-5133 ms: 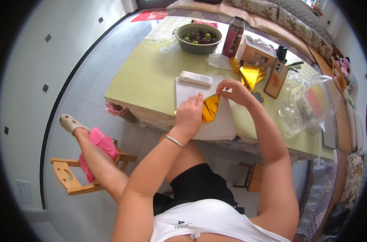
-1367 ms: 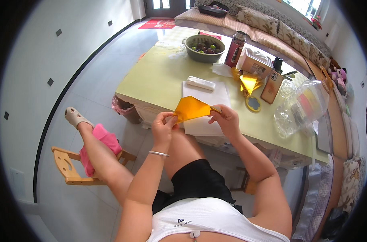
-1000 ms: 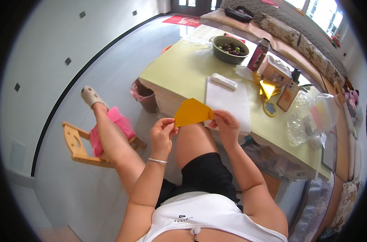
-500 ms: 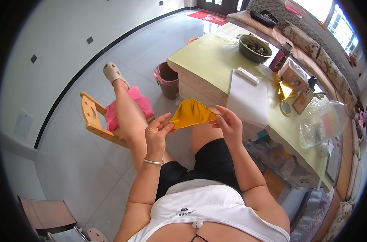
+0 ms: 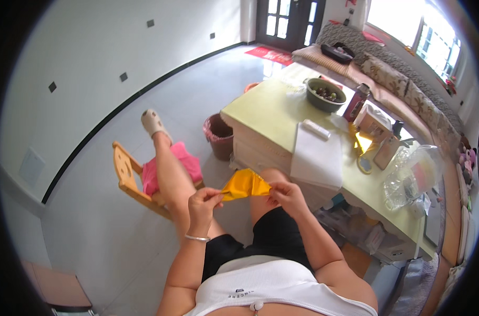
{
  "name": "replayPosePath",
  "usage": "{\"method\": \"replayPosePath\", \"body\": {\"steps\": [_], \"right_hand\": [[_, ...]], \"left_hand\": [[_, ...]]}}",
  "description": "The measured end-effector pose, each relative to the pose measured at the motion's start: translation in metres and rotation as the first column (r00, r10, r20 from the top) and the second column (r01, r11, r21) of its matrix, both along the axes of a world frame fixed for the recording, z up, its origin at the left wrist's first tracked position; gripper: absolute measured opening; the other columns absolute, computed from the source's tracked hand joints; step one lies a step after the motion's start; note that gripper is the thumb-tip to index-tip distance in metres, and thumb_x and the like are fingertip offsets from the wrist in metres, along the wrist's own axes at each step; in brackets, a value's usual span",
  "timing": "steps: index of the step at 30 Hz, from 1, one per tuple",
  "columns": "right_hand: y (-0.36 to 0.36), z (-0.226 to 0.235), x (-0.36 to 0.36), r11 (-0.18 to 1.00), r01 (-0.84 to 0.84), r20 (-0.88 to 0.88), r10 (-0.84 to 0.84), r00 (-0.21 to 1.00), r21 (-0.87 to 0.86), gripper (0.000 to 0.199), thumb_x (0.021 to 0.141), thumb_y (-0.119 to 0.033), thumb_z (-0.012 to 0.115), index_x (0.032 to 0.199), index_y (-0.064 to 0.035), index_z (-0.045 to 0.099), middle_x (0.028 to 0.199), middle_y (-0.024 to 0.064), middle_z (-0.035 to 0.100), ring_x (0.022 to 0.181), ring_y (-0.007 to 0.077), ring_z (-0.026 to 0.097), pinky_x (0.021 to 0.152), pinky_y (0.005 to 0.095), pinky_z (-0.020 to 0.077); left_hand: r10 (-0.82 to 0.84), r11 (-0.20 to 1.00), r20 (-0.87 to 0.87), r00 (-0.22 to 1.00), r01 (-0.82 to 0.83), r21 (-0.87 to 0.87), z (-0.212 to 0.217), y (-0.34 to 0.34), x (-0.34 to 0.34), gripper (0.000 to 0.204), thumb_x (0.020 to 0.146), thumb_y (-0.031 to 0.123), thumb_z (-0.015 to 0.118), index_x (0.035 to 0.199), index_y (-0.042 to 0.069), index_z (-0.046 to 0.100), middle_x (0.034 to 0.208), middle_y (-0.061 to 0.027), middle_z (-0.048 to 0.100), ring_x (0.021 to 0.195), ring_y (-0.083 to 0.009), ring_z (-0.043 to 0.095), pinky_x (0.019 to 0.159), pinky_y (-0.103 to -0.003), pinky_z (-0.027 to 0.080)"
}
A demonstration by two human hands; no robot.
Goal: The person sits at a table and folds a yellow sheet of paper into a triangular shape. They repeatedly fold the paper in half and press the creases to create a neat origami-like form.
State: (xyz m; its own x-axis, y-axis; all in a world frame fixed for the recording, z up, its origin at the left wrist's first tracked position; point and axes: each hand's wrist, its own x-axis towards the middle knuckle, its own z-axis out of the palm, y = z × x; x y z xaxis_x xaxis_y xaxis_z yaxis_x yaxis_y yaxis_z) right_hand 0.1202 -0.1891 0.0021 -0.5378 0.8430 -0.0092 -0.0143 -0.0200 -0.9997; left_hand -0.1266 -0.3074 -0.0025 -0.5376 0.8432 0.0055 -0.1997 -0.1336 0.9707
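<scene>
A shiny golden-yellow piece of satin cloth [image 5: 245, 184] is stretched between my two hands, above my lap. My left hand [image 5: 203, 204] pinches its left corner between thumb and fingers. At the other end, my right hand [image 5: 287, 197] grips the right corner. The cloth bulges upward in the middle and shows small folds near the right end. Some fingertips are hidden behind it.
My leg rests on a wooden chair [image 5: 124, 167] with pink cloth [image 5: 172, 167]. On the table [image 5: 260, 108] stand a colander [image 5: 323, 100], a flask [image 5: 356, 102], white paper [image 5: 315, 163], a phone [image 5: 386, 152] and a clear plastic bag [image 5: 414, 176]. A bin [image 5: 218, 139] stands beside it.
Both hands sit lower in the picture, and the satin cloth looks more folded toward its right end. The view has tilted up, bringing more of the door into sight.
</scene>
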Motion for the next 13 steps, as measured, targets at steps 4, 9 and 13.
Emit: {"method": "replayPosePath", "body": {"steps": [4, 9, 13], "right_hand": [[-0.002, 0.008, -0.001, 0.997, 0.026, -0.003, -0.027, 1.000, -0.077, 0.015, 0.102, -0.009, 0.060, 0.108, 0.0003, 0.071, 0.081, 0.0024, 0.072, 0.067, 0.0076, 0.066, 0.060, 0.0218, 0.0527], [-0.002, -0.002, 0.008, 0.986, 0.099, -0.078, -0.089, 0.993, 0.131, 0.012, 0.101, -0.007, 0.062, 0.105, -0.0006, 0.071, 0.080, 0.0028, 0.071, 0.067, 0.0094, 0.068, 0.058, 0.0220, 0.0519], [-0.005, 0.003, 0.013, 0.960, 0.133, 0.021, -0.143, 0.990, 0.248, 0.014, 0.101, -0.006, 0.061, 0.109, -0.0043, 0.072, 0.079, 0.0031, 0.071, 0.065, 0.0102, 0.068, 0.058, 0.0193, 0.0508]], "left_hand": [[-0.042, 0.999, 0.027, 0.999, 0.041, 0.036, 0.004, -0.002, 0.001, 0.008, 0.085, -0.004, 0.076, 0.092, -0.001, 0.072, 0.078, -0.0059, 0.070, 0.063, -0.0115, 0.066, 0.062, -0.023, 0.057], [-0.059, 0.996, -0.100, 0.993, 0.052, -0.074, 0.007, 0.005, 0.006, 0.006, 0.086, -0.002, 0.076, 0.089, 0.000, 0.071, 0.072, -0.0061, 0.069, 0.058, -0.0108, 0.065, 0.056, -0.021, 0.053], [-0.118, 0.992, -0.097, 0.988, 0.114, -0.050, -0.001, 0.005, 0.008, 0.006, 0.088, 0.002, 0.077, 0.088, 0.001, 0.071, 0.073, -0.0076, 0.071, 0.056, -0.0106, 0.065, 0.052, -0.021, 0.051]]}}
